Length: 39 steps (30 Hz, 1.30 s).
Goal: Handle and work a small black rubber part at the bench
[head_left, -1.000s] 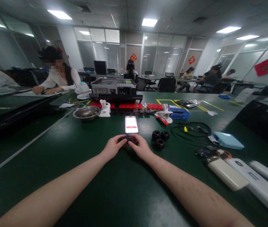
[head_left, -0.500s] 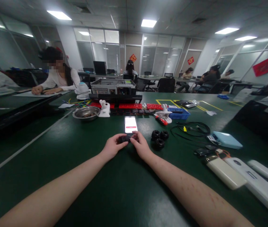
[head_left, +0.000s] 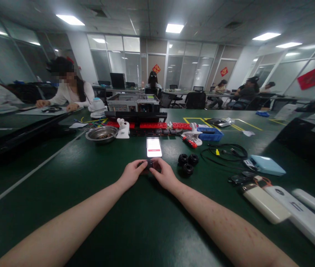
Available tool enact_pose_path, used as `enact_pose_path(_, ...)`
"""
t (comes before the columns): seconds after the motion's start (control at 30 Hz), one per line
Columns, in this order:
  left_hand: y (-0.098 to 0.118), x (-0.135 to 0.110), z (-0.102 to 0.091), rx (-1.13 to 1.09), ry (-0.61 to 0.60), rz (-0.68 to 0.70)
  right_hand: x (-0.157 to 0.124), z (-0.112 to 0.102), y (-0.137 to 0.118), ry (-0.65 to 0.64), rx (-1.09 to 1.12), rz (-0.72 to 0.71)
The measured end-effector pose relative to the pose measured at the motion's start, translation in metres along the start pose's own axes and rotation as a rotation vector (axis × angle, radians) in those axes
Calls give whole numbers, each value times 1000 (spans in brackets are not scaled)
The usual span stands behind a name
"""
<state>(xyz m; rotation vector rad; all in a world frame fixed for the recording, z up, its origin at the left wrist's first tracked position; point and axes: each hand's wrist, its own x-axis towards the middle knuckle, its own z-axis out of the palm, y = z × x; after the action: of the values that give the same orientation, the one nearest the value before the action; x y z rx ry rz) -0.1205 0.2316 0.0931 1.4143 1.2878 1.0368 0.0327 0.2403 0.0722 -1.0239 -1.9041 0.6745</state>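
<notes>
Between my fingertips, close to the middle of the green table, is a small black round part (head_left: 149,164). My left hand (head_left: 132,172) grips it from the left with thumb and fingers. My right hand (head_left: 165,173) closes on it from the other side, and the fingers hide much of its shape. Just beyond the hands lies a phone (head_left: 154,150) with a lit white screen and a red button. To the right of my right hand, three black ring-shaped parts (head_left: 187,169) with hollow centres sit in a cluster.
Farther back are a metal bowl (head_left: 89,135), an open computer case (head_left: 132,115), a blue tray (head_left: 211,137) and a red-handled tool (head_left: 190,142). On the right lie a black cable (head_left: 245,148), a light-blue box (head_left: 268,165) and a cream power bank (head_left: 267,204). A co-worker (head_left: 72,92) sits left.
My right fingers have come down from the phone's lower edge and closed around the black part. The part appears turned. The co-worker's hands at left have moved apart.
</notes>
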Motion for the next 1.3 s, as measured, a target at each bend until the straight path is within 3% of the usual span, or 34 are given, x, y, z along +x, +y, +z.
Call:
enact_pose_path(0.27, 4, -3, -1, -1, -26, -4, -7, -3, -10, -9, -30, -78)
enact_pose_path(0.5, 7, -8, 1, 107, 37, 93, 0, -3, 1, 23, -100, 129)
enact_pose_path(0.73, 3, -6, 0, 134, -33, 157, 4, -1, 6, -33, -121, 131)
enact_pose_path(0.93, 3, -2, -1, -13, -54, -10, 2, -3, -1, -28, -50, 24)
enact_pose_path(1.1, -3, 3, -3, -40, -54, -7, -3, -4, -6, -32, -85, -96)
enact_pose_path(1.3, 0, -1, -2, 11, -10, 26, -7, -2, -9, -12, -106, -79)
